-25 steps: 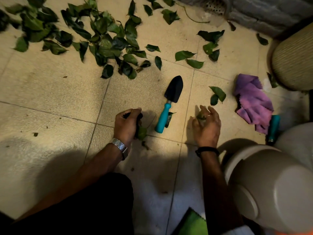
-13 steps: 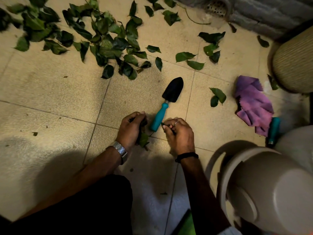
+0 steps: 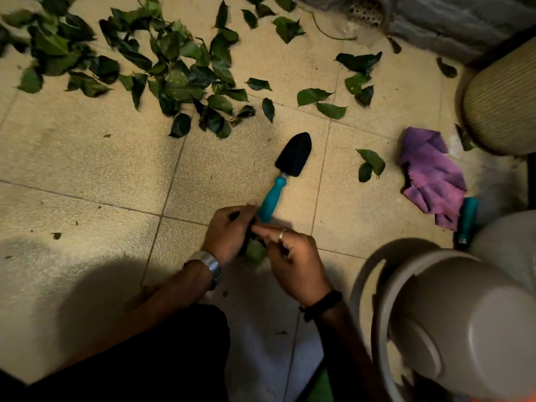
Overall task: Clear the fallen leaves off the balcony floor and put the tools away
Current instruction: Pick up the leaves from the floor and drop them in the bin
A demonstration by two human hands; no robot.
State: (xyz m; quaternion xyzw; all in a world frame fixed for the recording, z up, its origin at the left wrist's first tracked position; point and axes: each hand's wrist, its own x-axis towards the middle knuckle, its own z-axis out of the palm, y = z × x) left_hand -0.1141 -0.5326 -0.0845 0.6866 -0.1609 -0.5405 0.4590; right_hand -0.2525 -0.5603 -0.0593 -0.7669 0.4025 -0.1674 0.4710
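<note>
I'm mid-gathering: my left hand [image 3: 229, 233] and right hand [image 3: 293, 256] pinch a few leaves [image 3: 255, 252] together at lower centre, so next I'd drop them in the bin [image 3: 464, 323] lower right, then clear the pile [image 3: 162, 65] upper left.

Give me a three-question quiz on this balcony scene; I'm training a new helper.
1. True or false: the trowel lies on the floor, gripped by neither hand.
2. Which lies nearest the purple cloth? A) leaf pile B) teal handle C) drain
3. Fill in: the left hand and right hand meet over a few ____.

Key: 1 true; 2 B; 3 leaves
</note>
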